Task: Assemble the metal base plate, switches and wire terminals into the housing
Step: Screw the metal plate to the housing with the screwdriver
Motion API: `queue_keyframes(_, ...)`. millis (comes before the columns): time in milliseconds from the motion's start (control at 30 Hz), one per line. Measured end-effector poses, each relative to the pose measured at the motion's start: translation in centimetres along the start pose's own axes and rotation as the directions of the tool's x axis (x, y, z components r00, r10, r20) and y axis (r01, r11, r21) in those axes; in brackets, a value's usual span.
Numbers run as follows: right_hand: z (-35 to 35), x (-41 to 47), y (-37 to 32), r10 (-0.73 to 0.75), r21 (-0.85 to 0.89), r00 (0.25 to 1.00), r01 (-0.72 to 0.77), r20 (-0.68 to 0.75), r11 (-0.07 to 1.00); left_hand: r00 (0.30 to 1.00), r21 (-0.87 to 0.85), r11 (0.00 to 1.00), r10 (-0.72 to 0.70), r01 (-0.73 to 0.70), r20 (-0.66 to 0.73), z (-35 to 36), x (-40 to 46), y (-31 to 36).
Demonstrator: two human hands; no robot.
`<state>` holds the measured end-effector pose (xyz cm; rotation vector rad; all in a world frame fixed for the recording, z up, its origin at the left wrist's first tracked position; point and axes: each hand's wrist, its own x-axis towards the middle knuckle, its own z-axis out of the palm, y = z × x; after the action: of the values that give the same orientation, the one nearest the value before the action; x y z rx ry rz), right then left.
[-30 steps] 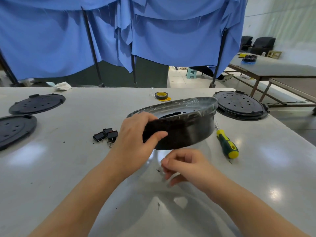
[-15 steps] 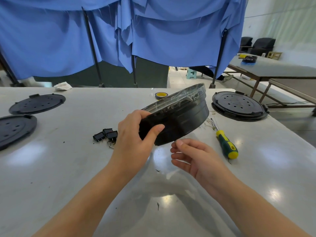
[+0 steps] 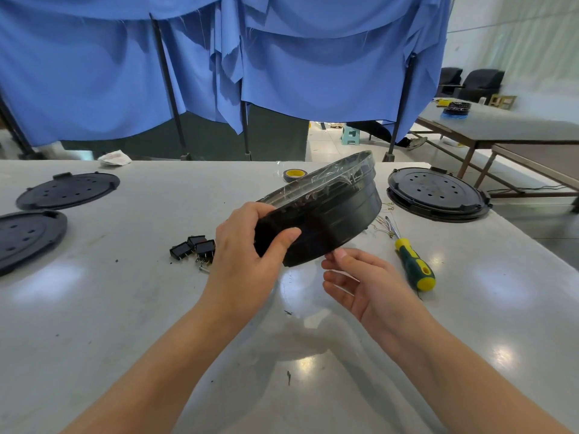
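Note:
My left hand [image 3: 247, 255] grips the near rim of a round black housing [image 3: 338, 214], thumb over its side wall, and holds it tilted above the table with its far edge raised. Clear film covers the housing's top rim. My right hand [image 3: 366, 283] sits just under the housing's lower edge, fingers loosely spread, a fingertip close to or touching the edge, holding nothing I can see. Three small black switches [image 3: 192, 249] lie on the table left of my left hand, with a small screw [image 3: 203, 268] beside them. Thin wire terminals [image 3: 383, 222] lie behind the housing.
A green-and-yellow screwdriver [image 3: 413, 264] lies right of my right hand. Black round plates sit at the left [image 3: 67, 190], far left [image 3: 25, 238] and right [image 3: 437, 193]. A roll of tape [image 3: 294, 174] lies behind the housing. Blue curtains hang beyond the white table [image 3: 94, 308].
My left hand has tipped the housing from nearly level to steeply tilted, far edge up. My right hand rose from the table and opened out under the housing's lower edge.

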<state>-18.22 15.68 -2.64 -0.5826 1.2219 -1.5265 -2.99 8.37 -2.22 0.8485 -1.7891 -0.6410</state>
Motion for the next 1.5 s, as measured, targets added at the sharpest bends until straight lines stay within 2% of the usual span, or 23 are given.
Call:
queue_keyframes(100,0.1,-0.2,0.1,-0.031,-0.041,0.999,0.030,-0.019,0.999,1.000,0.005,1.000,0.008,-0.008,0.001,0.0,0.0,0.1)
queue_keyframes(200,0.2,-0.4,0.1,-0.114,-0.176,0.991,0.100,-0.071,0.979,1.000,0.029,0.999,0.024,-0.024,0.000,0.1,-0.1,0.0)
queue_keyframes(267,0.2,-0.5,0.0,-0.120,-0.180,0.989,0.102,-0.092,0.978,0.999,0.052,0.998,0.038,-0.038,0.000,0.2,-0.2,-0.1)
queue_keyframes(667,0.3,-0.6,-0.8,0.065,-0.080,0.991,-0.075,-0.114,0.994,0.991,0.154,0.979,0.135,-0.131,-0.013,0.8,-0.3,-0.6)
queue_keyframes(800,-0.8,-1.5,-1.3,0.208,0.078,0.977,-0.204,-0.043,0.976,0.966,0.248,0.934,0.258,-0.256,0.024,1.2,-0.7,-0.2)
queue_keyframes(933,-2.0,-2.6,-0.8,0.351,0.219,0.936,-0.351,0.044,0.910,0.930,0.320,0.874,0.337,-0.366,0.144,1.6,-1.0,0.0)
queue_keyframes(1067,-2.3,-3.4,-0.2,0.400,0.382,0.913,-0.398,0.077,0.834,0.880,0.317,0.827,0.390,-0.464,0.273,1.8,-1.4,0.2)
queue_keyframes(1200,-2.4,-4.0,0.4,0.417,0.487,0.900,-0.423,0.128,0.764,0.842,0.304,0.814,0.363,-0.495,0.400,1.3,-1.2,0.1)
queue_keyframes(1267,-2.3,-4.2,0.7,0.435,0.490,0.887,-0.452,0.157,0.745,0.831,0.276,0.836,0.322,-0.474,0.454,0.9,-1.2,0.3)
queue_keyframes(1333,-2.1,-4.4,0.8,0.445,0.471,0.880,-0.467,0.166,0.748,0.852,0.205,0.898,0.266,-0.388,0.451,0.2,-0.9,0.5)
queue_keyframes(1400,-2.1,-4.4,1.0,0.452,0.449,0.882,-0.462,0.136,0.765,0.909,0.118,0.961,0.191,-0.250,0.370,-0.9,-0.1,0.8)
queue_keyframes(1500,-1.9,-4.5,1.2,0.453,0.407,0.886,-0.451,0.098,0.794,0.986,0.078,0.994,0.064,-0.076,0.153,-3.3,2.0,0.3)
